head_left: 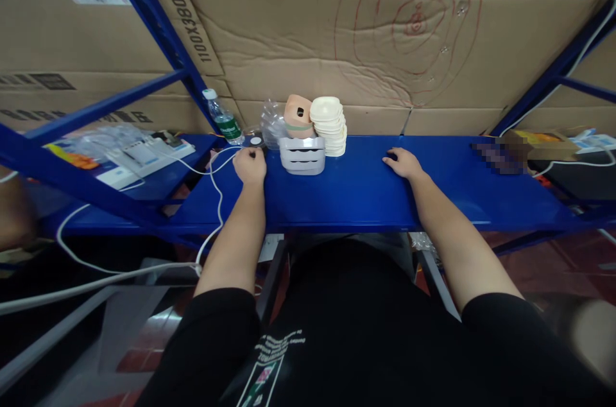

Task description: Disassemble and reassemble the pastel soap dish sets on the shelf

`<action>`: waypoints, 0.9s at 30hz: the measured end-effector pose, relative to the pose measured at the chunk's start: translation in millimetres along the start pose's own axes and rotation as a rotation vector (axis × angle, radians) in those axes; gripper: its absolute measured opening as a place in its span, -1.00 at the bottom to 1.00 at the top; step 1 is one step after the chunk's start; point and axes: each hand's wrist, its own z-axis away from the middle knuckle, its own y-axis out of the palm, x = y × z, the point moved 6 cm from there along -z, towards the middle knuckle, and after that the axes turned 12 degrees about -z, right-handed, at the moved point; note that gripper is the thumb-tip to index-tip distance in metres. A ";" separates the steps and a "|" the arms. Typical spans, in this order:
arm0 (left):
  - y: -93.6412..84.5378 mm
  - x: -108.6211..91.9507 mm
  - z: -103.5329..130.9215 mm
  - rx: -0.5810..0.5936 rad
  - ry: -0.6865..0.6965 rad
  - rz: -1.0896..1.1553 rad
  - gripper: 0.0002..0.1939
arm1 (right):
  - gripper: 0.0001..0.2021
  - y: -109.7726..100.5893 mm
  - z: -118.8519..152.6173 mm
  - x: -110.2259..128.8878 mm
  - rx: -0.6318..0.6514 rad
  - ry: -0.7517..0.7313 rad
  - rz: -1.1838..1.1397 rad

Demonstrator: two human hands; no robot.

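My left hand rests on the blue table with its fingers curled closed; what they hold, if anything, is hidden. Just beyond it is a small dark object with a white round top. Right of that hand stands a stack of grey-white plastic shells. Behind them are peach-coloured pieces, one with a dark square opening, beside a stack of cream shells. Further right, my right hand lies on the tabletop, thumb apart from its partly bent fingers, with nothing visible in it.
A water bottle stands by the blue post, with crumpled clear plastic nearby. White cables loop left of my arm. A cardboard wall closes the back. Another person's blurred arm is at far left.
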 end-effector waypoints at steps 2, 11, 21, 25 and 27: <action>0.2 -0.4 0.5 0.005 0.004 -0.004 -0.84 | -0.49 -0.1 0.0 0.0 -0.003 -0.005 -0.002; -2.4 -3.2 3.6 0.028 -0.002 -0.010 -0.84 | -0.50 -1.0 1.8 0.9 -0.017 -0.005 -0.006; 2.2 -0.1 2.4 0.009 0.013 -0.031 -0.84 | -0.53 -2.5 2.2 3.2 -0.022 -0.010 -0.009; 1.8 -0.9 2.5 0.019 0.012 -0.027 -0.85 | -0.56 -5.2 6.7 6.6 -0.050 -0.028 -0.013; 1.1 -2.2 2.7 0.023 0.013 -0.020 -0.85 | -0.59 -8.5 8.8 13.2 -0.086 -0.051 0.006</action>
